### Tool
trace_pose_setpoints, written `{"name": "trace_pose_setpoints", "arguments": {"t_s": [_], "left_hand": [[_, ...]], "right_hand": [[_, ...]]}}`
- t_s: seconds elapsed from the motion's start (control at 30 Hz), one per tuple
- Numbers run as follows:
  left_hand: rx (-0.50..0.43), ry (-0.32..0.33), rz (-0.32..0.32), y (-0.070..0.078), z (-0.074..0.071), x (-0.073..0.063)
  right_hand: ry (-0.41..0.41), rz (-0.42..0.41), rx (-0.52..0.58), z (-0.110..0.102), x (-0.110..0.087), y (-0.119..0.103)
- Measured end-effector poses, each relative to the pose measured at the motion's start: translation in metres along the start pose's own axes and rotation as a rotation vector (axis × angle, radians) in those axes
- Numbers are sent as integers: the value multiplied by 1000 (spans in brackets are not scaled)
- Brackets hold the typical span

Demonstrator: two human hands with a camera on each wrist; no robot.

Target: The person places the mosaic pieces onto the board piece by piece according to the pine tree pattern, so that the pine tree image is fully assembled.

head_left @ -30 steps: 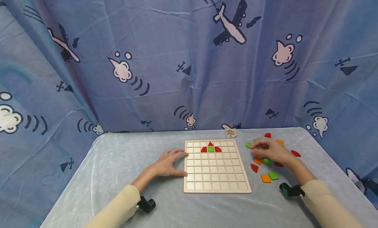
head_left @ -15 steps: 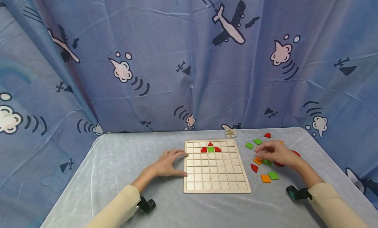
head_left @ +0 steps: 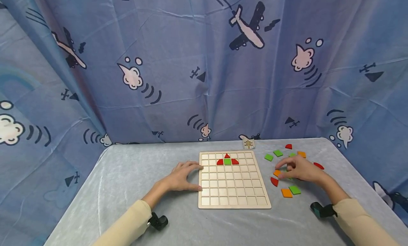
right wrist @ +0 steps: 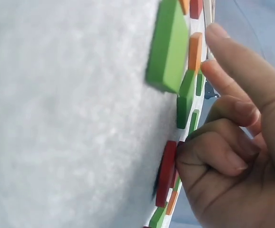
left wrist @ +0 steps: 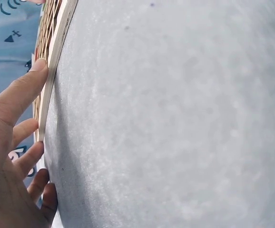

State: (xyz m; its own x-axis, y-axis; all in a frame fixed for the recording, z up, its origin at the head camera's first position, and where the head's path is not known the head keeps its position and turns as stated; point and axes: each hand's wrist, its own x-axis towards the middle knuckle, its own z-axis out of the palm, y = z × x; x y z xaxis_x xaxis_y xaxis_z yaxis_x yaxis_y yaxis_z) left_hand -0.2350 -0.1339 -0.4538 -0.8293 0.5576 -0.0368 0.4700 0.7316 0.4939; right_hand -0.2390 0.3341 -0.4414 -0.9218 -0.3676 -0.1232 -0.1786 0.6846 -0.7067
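On the table lies a pale wooden grid board (head_left: 236,184). Near its far edge sit a red triangle (head_left: 227,155), a green square (head_left: 227,161) and a red rounded piece on either side. My left hand (head_left: 181,177) touches the board's left edge with thumb and fingertips. My right hand (head_left: 301,169) is low over the loose pieces, thumb and index finger apart around an orange square (head_left: 277,173), other fingers curled in. In the right wrist view no piece shows between thumb (right wrist: 247,66) and index finger (right wrist: 223,80). Some pieces beneath the hand are hidden.
Around the right hand lie loose pieces: green squares (head_left: 294,190), orange squares (head_left: 286,193) and red rounded pieces (head_left: 274,181). A small patterned card (head_left: 248,143) lies at the table's far edge. Behind it hangs a blue printed curtain (head_left: 165,62).
My right hand has drawn back to the right from the far green squares, then lowered its thumb toward the orange square. The left hand and the board stay put.
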Motion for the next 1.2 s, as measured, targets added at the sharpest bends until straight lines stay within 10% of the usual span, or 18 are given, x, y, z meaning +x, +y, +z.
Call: {"name": "trace_pose_setpoints", "arguments": {"t_s": [1.2], "left_hand": [[-5,10,10,-1,0,1]], "right_hand": [[-9,-73,78,0,2,-6]]}}
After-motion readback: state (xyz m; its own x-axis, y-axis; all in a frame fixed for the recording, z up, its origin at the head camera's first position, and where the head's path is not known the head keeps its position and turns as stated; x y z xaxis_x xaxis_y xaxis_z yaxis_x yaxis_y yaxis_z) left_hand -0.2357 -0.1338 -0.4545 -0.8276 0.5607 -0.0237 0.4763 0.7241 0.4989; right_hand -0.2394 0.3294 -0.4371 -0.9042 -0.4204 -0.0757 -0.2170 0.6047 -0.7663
